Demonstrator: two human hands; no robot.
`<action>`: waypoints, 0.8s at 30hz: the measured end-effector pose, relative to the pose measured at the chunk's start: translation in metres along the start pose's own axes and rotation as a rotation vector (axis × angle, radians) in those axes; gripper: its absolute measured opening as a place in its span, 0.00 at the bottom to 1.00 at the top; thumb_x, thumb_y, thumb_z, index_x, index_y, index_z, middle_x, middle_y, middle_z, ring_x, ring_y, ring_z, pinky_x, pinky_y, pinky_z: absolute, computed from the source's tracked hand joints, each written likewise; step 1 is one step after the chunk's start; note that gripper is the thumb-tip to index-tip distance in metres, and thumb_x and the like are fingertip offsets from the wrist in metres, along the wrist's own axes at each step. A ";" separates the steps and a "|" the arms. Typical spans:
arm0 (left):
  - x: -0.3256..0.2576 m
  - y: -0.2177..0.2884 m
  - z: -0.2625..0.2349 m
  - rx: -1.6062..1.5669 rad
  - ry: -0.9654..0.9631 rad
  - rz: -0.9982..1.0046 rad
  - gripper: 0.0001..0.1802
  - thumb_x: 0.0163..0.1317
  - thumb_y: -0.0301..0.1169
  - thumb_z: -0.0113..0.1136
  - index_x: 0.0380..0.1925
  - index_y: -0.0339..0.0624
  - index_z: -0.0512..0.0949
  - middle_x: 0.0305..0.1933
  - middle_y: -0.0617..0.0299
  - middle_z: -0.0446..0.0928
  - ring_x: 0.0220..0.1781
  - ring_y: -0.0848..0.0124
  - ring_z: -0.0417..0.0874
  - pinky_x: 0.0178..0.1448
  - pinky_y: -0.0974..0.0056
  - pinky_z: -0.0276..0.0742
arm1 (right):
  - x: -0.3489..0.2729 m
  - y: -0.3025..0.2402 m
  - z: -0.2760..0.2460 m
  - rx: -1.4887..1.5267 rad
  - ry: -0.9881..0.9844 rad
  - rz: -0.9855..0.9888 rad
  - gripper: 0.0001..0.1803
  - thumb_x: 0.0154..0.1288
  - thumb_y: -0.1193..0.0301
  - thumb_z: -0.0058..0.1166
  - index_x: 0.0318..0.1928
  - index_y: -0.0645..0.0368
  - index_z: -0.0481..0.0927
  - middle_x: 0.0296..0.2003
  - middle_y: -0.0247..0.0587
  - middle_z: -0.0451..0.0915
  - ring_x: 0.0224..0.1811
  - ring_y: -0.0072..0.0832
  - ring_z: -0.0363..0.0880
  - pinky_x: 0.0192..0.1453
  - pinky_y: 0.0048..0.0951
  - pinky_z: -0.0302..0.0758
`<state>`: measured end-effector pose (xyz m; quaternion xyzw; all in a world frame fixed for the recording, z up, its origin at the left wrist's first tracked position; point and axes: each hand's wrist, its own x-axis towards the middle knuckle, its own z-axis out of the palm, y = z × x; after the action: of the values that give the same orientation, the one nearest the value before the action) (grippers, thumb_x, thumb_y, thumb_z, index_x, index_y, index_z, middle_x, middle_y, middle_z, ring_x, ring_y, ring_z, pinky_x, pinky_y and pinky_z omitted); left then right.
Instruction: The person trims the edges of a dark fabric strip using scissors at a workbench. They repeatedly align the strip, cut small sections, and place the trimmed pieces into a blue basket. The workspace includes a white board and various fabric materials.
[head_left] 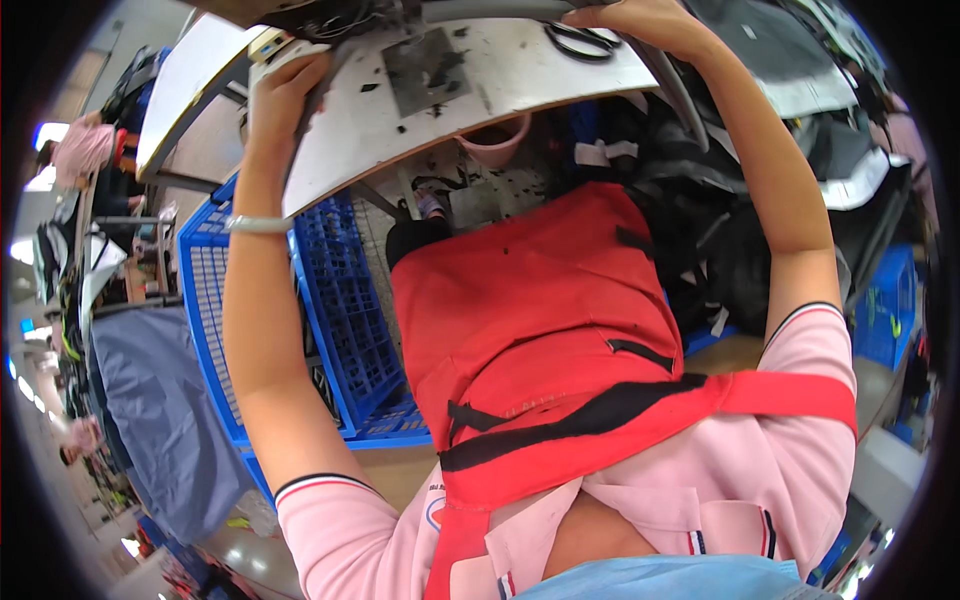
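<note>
At the far left of the white worktable, my left hand is closed with its fingers curled along a dark grey strip that looks like fabric. My right hand is at the top edge, partly cut off, its fingers closed on a similar dark grey strip that hangs over the table's right end. Whether both strips are one piece I cannot tell. Between my hands, part of a dark machine shows at the top. Black-handled scissors lie near my right hand.
A dark square plate and black scraps lie on the tabletop. Below are a pink bin and blue crates. Black fabric pieces are heaped at right. Another person is at far left. A red apron covers my lap.
</note>
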<state>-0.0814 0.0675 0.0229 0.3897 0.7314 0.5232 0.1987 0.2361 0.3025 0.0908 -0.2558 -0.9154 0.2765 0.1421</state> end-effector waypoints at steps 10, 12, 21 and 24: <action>-0.025 -0.127 -0.026 0.616 0.118 0.124 0.23 0.70 0.42 0.53 0.53 0.33 0.78 0.52 0.49 0.81 0.50 0.60 0.82 0.53 0.62 0.76 | -0.280 0.011 -0.119 -0.158 0.127 0.317 0.51 0.44 0.59 0.76 0.66 0.66 0.63 0.56 0.48 0.74 0.58 0.35 0.72 0.63 0.29 0.68; -0.026 -0.127 -0.021 0.638 0.129 0.093 0.24 0.70 0.43 0.53 0.53 0.34 0.79 0.47 0.53 0.83 0.42 0.66 0.82 0.42 0.66 0.76 | -0.351 0.019 -0.147 -0.008 -0.063 0.471 0.45 0.47 0.66 0.76 0.65 0.64 0.66 0.51 0.41 0.77 0.53 0.28 0.74 0.59 0.26 0.70; -0.013 -0.135 -0.013 0.695 0.162 0.238 0.22 0.70 0.43 0.51 0.50 0.35 0.80 0.45 0.47 0.84 0.45 0.58 0.85 0.48 0.59 0.78 | -0.328 0.045 -0.111 -0.022 -0.009 0.479 0.24 0.61 0.64 0.61 0.55 0.62 0.77 0.44 0.43 0.82 0.47 0.28 0.78 0.56 0.28 0.71; -0.020 -0.121 0.000 0.725 0.241 0.214 0.19 0.67 0.43 0.54 0.44 0.39 0.83 0.38 0.46 0.84 0.40 0.54 0.85 0.46 0.56 0.77 | -0.223 0.085 -0.022 0.165 0.037 0.075 0.16 0.67 0.64 0.55 0.50 0.60 0.80 0.43 0.44 0.82 0.48 0.32 0.80 0.55 0.32 0.73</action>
<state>-0.1131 0.0339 -0.0902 0.4445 0.8419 0.2908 -0.0948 0.4630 0.2504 0.0329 -0.2825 -0.8764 0.3515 0.1692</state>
